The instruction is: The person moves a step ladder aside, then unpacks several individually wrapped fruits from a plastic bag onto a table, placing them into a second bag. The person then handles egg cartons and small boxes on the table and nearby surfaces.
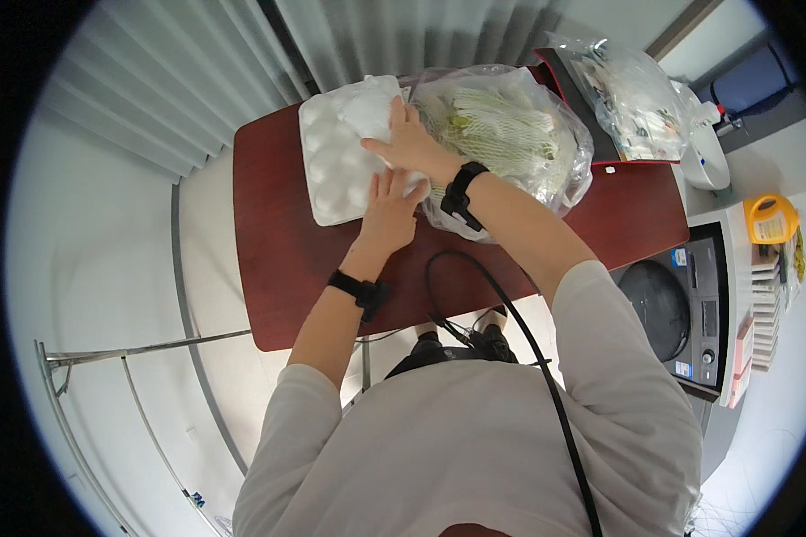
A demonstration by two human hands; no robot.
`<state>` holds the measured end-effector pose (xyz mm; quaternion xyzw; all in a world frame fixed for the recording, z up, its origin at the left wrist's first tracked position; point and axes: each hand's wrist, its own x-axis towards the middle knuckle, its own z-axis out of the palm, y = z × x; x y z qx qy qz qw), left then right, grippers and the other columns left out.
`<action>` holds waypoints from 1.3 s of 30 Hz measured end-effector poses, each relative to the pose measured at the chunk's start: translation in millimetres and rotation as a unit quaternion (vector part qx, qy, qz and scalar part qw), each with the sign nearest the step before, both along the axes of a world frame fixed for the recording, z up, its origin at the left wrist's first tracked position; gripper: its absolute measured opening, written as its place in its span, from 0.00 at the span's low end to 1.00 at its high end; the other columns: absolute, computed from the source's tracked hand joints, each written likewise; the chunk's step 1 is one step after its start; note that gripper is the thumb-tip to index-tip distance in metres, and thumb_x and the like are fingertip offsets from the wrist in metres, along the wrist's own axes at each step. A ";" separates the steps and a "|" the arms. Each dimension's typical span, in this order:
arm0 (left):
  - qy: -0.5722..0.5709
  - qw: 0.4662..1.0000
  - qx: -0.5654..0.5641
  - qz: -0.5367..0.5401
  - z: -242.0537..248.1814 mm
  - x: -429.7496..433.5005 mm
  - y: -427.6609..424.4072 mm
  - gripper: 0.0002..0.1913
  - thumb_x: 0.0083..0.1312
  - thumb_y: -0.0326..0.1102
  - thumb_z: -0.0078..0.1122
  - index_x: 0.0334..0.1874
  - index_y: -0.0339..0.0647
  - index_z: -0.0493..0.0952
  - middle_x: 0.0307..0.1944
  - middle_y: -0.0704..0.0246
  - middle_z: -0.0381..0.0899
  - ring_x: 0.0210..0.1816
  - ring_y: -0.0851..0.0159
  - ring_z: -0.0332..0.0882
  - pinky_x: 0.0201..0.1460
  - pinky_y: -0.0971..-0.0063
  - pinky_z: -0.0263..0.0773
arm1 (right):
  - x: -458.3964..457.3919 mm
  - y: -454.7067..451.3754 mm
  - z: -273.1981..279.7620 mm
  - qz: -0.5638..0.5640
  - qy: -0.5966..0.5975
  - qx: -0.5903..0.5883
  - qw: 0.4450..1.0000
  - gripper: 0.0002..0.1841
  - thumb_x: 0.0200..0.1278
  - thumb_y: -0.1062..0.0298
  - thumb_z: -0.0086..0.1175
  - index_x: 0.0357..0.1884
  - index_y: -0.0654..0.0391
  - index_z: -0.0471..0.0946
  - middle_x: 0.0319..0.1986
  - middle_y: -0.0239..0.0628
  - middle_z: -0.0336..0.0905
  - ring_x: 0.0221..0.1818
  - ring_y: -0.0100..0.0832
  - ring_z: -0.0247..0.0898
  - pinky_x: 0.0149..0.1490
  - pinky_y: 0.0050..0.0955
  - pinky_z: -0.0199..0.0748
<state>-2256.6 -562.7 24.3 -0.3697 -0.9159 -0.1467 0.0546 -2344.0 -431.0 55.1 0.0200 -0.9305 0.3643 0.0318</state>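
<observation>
A white moulded foam tray (336, 178) with rounded hollows lies at the back left of the dark red table (275, 248). White foam net pieces (368, 111) are heaped on its upper right part. My left hand (391, 215) rests at the tray's lower right edge, fingers spread, touching white padding. My right hand (413, 142) lies flat over the tray's right side with its fingers apart. Whether anything is under either palm is hidden. Right beside the tray, a clear plastic bag (574, 151) holds pale foam netting (504, 121).
On the table's right stands a black case with red edging (591, 134), under another filled plastic bag (635, 94). A black cable (510, 302) loops over the front edge. Farther right are a sink (712, 161), a washing machine (672, 309) and a yellow jug (771, 219).
</observation>
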 end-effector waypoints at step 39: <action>0.161 0.961 -0.132 0.183 35.3 -42.5 10.8 0.28 0.60 0.18 0.49 0.65 0.44 0.73 0.55 0.59 0.71 0.58 0.52 0.70 0.59 0.62 0.72 | 136.0 418.2 -116.6 -0.259 -0.228 0.179 0.921 0.38 0.72 0.42 0.40 0.76 0.58 0.55 0.78 0.42 0.41 0.79 0.54 0.30 0.70 0.78 0.30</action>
